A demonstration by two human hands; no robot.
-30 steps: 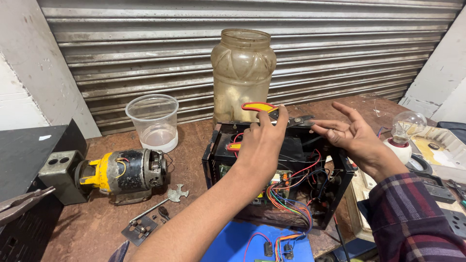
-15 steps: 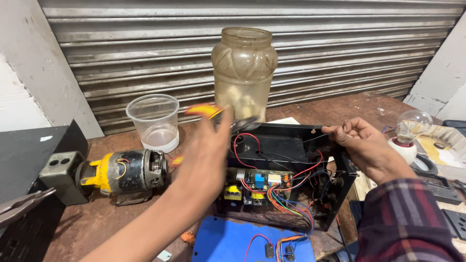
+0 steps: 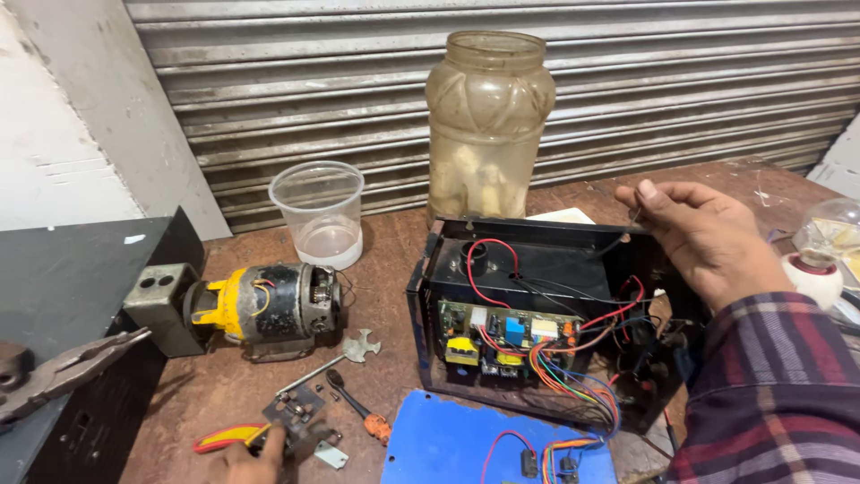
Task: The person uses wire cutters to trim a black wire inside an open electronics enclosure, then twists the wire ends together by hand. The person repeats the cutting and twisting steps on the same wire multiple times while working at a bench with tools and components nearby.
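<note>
**A:** What is the right hand (image 3: pixel 708 237) doing?

**B:** It rests on the top back edge of the open black metal case (image 3: pixel 546 260), fingers curled together and pinching a thin dark wire (image 3: pixel 623 235) at the rim. Just below and to the left of that pinch, inside the case, sits the green circuit board (image 3: pixel 506 336) with red, blue and orange wires fanning out beneath it.

**A:** And the left hand (image 3: pixel 246 462)?

**B:** Only its fingers show at the bottom edge. They are closed around the red-and-yellow handled pliers (image 3: pixel 228 436), which lie on the brown table (image 3: pixel 385 251). Just right of that grip are a small metal bracket (image 3: pixel 300 417) and a short screwdriver with an orange handle (image 3: pixel 358 408). Above it lies the yellow and black motor (image 3: pixel 264 309), and well beyond, a clear plastic cup (image 3: pixel 320 211) and a cloudy jar (image 3: pixel 488 121).
</note>
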